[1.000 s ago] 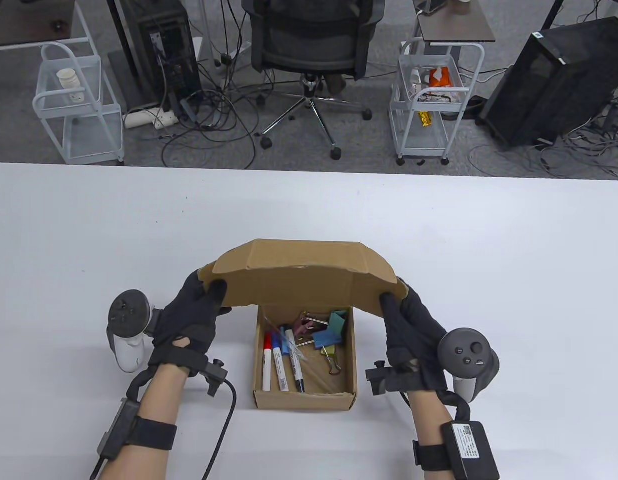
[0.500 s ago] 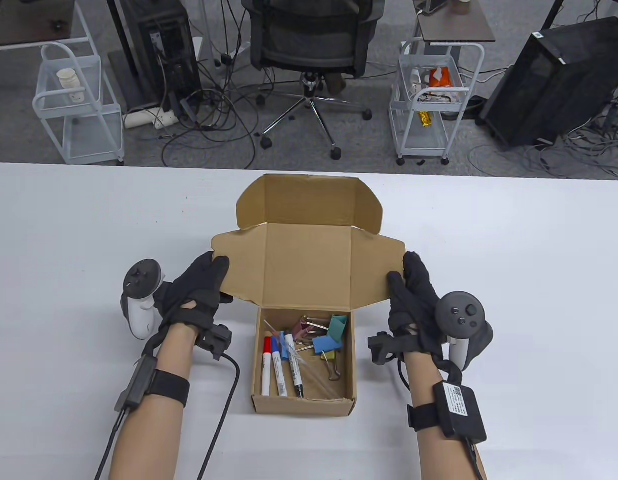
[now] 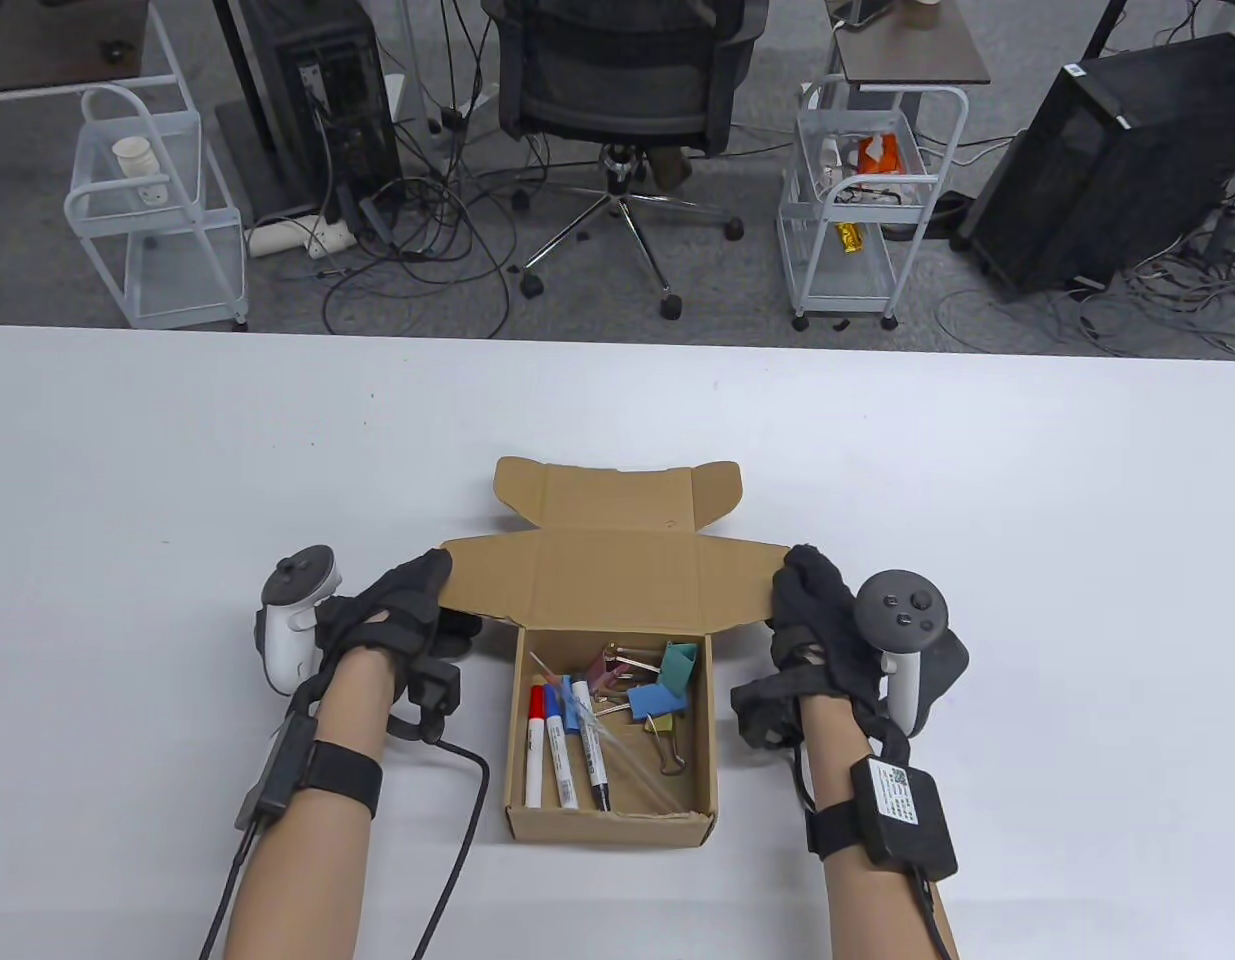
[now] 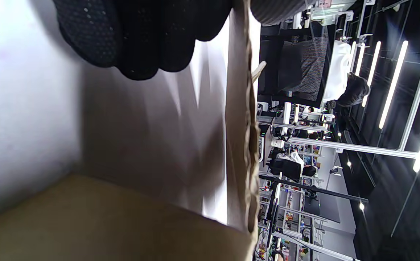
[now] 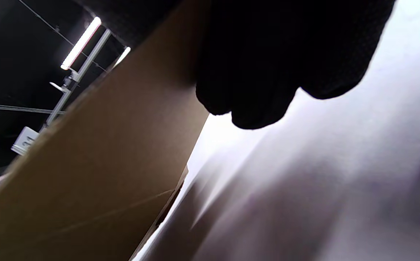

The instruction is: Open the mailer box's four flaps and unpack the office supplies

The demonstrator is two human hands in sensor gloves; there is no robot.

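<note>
A brown mailer box (image 3: 607,825) stands near the table's front edge with its lid (image 3: 617,585) folded back away from me and the tuck flap (image 3: 617,495) beyond it. My left hand (image 3: 443,592) grips the lid's left wing and my right hand (image 3: 789,588) grips its right wing. In the left wrist view my gloved fingers (image 4: 141,32) curl beside the cardboard edge (image 4: 239,127). The right wrist view has the fingers (image 5: 268,65) curled under the cardboard (image 5: 105,163). Inside the box lie three markers (image 3: 562,745) and several coloured binder clips (image 3: 652,690).
The white table (image 3: 177,480) stretches wide on both sides and behind the box. Beyond its far edge are an office chair (image 3: 617,90), two white wire carts (image 3: 157,220) and computer towers on a floor strewn with cables.
The lid swung up and over from above the box and now lies back, low and away from me. Both hands followed it, holding its side wings, and the contents are fully uncovered.
</note>
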